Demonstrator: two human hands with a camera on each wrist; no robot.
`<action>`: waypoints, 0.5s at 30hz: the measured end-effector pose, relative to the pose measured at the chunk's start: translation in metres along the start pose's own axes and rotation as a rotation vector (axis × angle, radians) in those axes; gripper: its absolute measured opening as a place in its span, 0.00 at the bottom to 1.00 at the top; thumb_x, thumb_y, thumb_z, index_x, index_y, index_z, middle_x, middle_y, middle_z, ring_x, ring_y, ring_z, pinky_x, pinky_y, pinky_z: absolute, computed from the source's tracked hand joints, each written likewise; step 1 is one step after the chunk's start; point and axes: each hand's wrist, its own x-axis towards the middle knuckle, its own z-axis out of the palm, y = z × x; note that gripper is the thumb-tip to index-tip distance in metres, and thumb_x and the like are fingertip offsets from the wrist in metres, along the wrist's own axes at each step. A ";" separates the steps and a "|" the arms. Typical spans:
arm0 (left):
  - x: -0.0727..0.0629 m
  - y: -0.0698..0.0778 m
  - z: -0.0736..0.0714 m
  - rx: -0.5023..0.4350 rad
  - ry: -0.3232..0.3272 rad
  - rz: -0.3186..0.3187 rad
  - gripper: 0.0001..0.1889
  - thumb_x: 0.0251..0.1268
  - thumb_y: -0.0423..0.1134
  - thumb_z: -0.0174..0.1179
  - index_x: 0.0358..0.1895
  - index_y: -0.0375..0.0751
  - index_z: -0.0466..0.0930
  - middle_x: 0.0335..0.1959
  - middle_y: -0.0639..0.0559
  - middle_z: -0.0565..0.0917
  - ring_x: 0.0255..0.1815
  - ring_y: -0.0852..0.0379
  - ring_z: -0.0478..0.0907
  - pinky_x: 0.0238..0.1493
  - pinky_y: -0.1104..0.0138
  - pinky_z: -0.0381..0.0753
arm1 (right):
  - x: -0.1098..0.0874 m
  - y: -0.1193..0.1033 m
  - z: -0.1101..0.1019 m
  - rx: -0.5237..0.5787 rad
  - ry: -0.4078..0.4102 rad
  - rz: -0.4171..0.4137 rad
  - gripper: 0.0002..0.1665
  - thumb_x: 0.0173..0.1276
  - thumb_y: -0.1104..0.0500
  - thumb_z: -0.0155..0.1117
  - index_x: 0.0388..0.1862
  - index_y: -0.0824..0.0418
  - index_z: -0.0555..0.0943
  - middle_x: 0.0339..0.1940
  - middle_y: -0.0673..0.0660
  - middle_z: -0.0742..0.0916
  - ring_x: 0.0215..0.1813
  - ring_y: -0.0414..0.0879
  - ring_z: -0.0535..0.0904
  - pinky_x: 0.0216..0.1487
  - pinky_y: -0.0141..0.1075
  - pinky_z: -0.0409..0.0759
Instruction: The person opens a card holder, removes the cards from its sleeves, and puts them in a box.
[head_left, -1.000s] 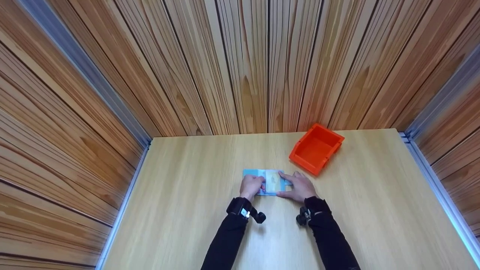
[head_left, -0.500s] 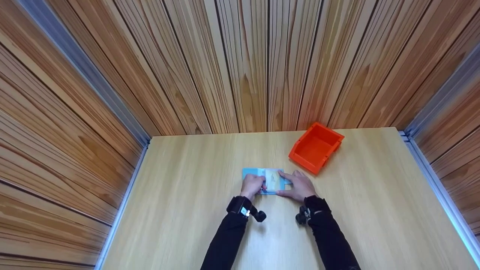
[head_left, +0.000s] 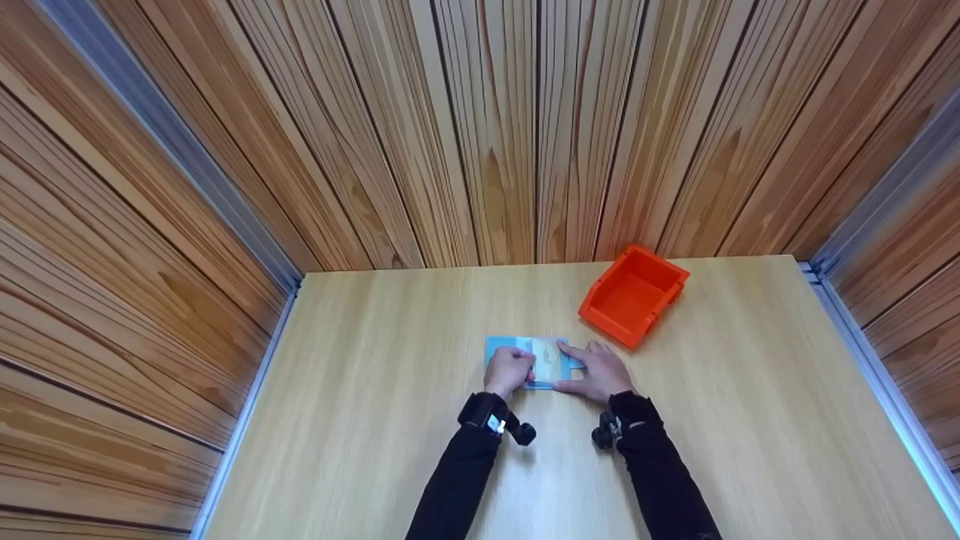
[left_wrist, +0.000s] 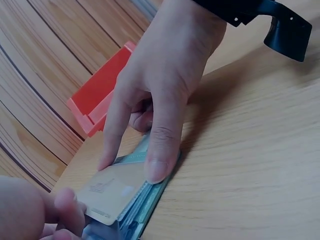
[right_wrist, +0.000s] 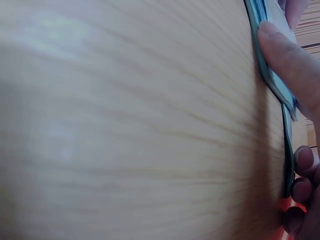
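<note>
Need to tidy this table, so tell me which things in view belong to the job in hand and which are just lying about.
Part of the job:
left hand, fingers at the pale card
right hand, resting on the blue holder
pale card, blue holder

Apparently just lying about:
orange bin, set apart, touched by neither hand

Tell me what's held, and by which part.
The left grip seems to pinch the beige card by its left edge; the right grip presses on the blue booklet near its right end.
</note>
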 end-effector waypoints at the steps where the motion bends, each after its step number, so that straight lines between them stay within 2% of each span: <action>1: 0.000 0.000 0.000 -0.003 0.001 -0.004 0.06 0.70 0.41 0.65 0.39 0.44 0.89 0.16 0.58 0.81 0.15 0.64 0.71 0.19 0.72 0.65 | 0.000 0.000 0.000 0.001 0.001 0.000 0.53 0.55 0.33 0.78 0.79 0.44 0.70 0.70 0.75 0.75 0.70 0.68 0.69 0.71 0.61 0.66; 5: 0.001 -0.001 0.001 -0.023 0.009 -0.010 0.06 0.70 0.40 0.65 0.38 0.44 0.89 0.16 0.58 0.80 0.15 0.64 0.70 0.18 0.73 0.64 | 0.000 0.001 0.000 -0.004 -0.001 0.001 0.54 0.55 0.32 0.78 0.79 0.44 0.70 0.70 0.76 0.74 0.70 0.69 0.69 0.71 0.62 0.66; 15: -0.001 -0.003 0.003 -0.056 0.032 0.017 0.05 0.68 0.38 0.66 0.36 0.43 0.90 0.15 0.57 0.79 0.16 0.64 0.72 0.17 0.73 0.65 | 0.001 0.002 0.001 -0.016 0.007 0.001 0.54 0.54 0.31 0.79 0.78 0.43 0.71 0.60 0.70 0.79 0.61 0.62 0.73 0.62 0.54 0.71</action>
